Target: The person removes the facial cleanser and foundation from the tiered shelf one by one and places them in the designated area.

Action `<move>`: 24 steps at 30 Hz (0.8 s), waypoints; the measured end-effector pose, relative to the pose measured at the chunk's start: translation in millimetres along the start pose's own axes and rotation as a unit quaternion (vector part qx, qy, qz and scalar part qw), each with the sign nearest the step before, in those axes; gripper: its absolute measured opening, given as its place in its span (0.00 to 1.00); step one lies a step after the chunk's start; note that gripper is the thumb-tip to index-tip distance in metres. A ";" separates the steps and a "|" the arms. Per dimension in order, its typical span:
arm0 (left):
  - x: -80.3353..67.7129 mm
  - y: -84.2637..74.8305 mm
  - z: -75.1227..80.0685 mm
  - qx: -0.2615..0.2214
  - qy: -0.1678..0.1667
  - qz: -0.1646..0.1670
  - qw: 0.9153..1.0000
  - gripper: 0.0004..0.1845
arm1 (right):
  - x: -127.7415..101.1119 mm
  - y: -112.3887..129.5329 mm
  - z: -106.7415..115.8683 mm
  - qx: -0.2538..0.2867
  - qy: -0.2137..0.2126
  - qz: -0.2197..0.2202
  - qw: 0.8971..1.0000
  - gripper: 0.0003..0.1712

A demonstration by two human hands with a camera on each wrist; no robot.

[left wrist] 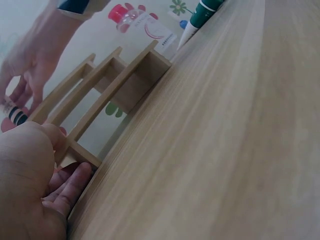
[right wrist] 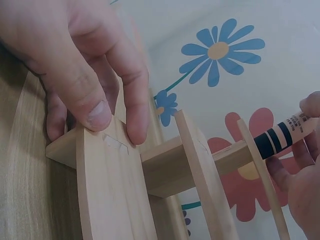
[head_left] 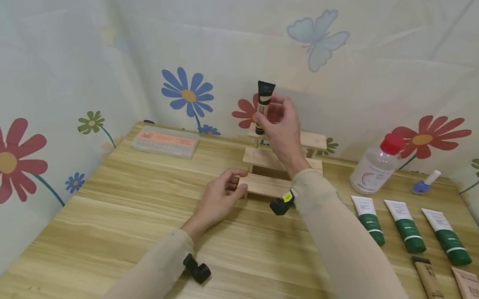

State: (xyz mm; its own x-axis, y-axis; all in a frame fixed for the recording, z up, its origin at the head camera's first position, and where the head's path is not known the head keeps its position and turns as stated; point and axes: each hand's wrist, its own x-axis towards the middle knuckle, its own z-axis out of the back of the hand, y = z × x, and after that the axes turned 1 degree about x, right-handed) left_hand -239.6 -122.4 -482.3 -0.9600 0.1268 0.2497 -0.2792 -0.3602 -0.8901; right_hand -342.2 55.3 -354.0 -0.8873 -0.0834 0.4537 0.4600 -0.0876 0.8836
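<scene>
A light wooden counter (head_left: 121, 235) with a streaky grain fills the lower view. Around it on three sides hangs a pale, faintly creased cloth backdrop (head_left: 79, 25). It is printed with flowers: a large red one (head_left: 5, 160) low on the left, a blue one (head_left: 189, 94) behind the counter's far edge, another red one (head_left: 431, 133) at the right, and small green ones. A pale blue butterfly (head_left: 317, 37) sits higher up. Light is soft and even.

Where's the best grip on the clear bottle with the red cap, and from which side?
Take the clear bottle around its body, just below the red cap, coming from the front. It stands upright, wider at the base, with the blue nail polish close on its right and the wooden stepped stand on its left.
</scene>
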 end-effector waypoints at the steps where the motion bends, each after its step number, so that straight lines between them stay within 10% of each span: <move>1: 0.2 -0.4 -0.2 0.001 0.000 -0.001 1.000 0.17 | -0.2 -0.3 0.1 -0.001 0.000 -0.003 1.000 0.23; 24: -1.1 -2.6 0.7 0.004 0.001 -0.002 1.000 0.17 | -19.5 19.2 29.4 0.044 -0.026 -0.005 0.999 0.21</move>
State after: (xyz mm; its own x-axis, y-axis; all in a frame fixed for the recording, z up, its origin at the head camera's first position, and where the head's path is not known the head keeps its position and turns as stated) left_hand -237.8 -122.3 -480.0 -0.9588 0.1304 0.2526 -0.2833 -0.3669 -0.8861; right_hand -317.1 84.4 -342.4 -0.8935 -0.0317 0.4478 0.4481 -0.0014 0.8940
